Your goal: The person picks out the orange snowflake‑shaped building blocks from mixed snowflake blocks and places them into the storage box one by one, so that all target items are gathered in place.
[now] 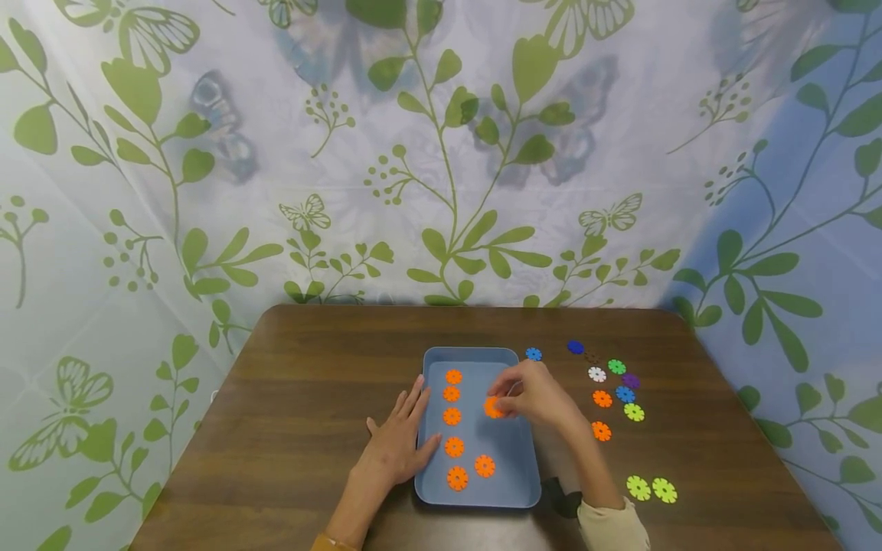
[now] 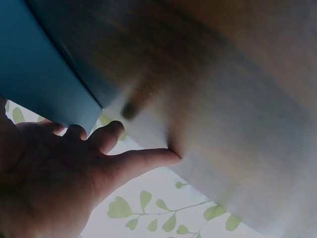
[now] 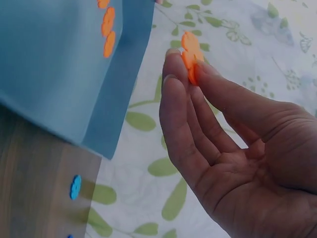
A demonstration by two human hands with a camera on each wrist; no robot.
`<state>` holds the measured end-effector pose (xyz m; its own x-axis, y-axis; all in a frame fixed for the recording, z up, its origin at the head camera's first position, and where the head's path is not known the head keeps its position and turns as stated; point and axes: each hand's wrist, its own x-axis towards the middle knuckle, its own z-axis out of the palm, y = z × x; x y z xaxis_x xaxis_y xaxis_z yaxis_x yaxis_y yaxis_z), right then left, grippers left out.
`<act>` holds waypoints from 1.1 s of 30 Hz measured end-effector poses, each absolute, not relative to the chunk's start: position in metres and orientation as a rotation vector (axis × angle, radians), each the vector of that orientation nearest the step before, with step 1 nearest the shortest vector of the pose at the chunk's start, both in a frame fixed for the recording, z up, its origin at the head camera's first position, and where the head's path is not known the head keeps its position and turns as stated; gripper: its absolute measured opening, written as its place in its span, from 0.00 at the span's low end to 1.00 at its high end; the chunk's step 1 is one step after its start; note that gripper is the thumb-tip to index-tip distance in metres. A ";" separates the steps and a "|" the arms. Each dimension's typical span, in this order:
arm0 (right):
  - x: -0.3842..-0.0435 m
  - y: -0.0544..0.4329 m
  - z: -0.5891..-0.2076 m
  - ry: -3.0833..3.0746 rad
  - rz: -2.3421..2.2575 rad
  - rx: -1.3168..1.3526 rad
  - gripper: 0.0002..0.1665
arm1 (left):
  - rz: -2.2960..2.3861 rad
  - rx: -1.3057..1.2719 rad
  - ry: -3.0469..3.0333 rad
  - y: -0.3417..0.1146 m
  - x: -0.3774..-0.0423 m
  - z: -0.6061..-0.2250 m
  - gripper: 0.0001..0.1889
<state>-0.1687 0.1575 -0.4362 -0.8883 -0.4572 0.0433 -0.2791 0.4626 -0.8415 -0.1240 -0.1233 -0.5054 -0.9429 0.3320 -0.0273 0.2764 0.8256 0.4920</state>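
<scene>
A blue-grey tray point(image 1: 510, 486) lies on the brown table. My left hand point(image 1: 394, 449) rests along its left side, fingers spread and straight; in the left wrist view the hand point(image 2: 59, 173) is beside the tray's outer wall point(image 2: 44, 74). Over the tray's right half, my right hand point(image 1: 536, 394) pinches an orange notched disc point(image 1: 492, 407) between thumb and fingertips. The right wrist view shows that orange disc point(image 3: 190, 57) raised; whether it is one or more is unclear. Several orange discs point(image 1: 452, 416) form a column on the tray's left, and another orange disc point(image 1: 485, 466) lies right of its lower end.
Right of the tray, loose discs are scattered: orange point(image 1: 602, 431), white point(image 1: 596, 374), green point(image 1: 616, 366), purple point(image 1: 630, 380), blue point(image 1: 625, 394) and yellow-green point(image 1: 638, 487). A light-blue disc point(image 1: 534, 353) sits near the tray's far right corner. Behind the table hangs a leaf-patterned cloth point(image 1: 386, 229).
</scene>
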 end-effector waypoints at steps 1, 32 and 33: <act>-0.170 0.156 -0.437 2.511 -1.385 -0.651 0.06 | 0.754 0.481 2.892 -0.123 -0.124 -0.505 0.42; -0.200 0.117 -0.470 2.360 -0.970 -0.489 0.12 | 0.726 0.484 2.907 -0.124 -0.127 -0.507 0.43; -0.201 0.117 -0.471 2.356 -0.966 -0.484 0.12 | 0.727 0.484 2.907 -0.124 -0.127 -0.507 0.43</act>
<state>-0.2006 0.1172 -0.4711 -0.7882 -0.5093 -0.3455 -0.1202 0.6779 -0.7253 -0.1269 -0.1238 -0.5066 -0.9435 0.3303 -0.0254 0.2794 0.8347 0.4745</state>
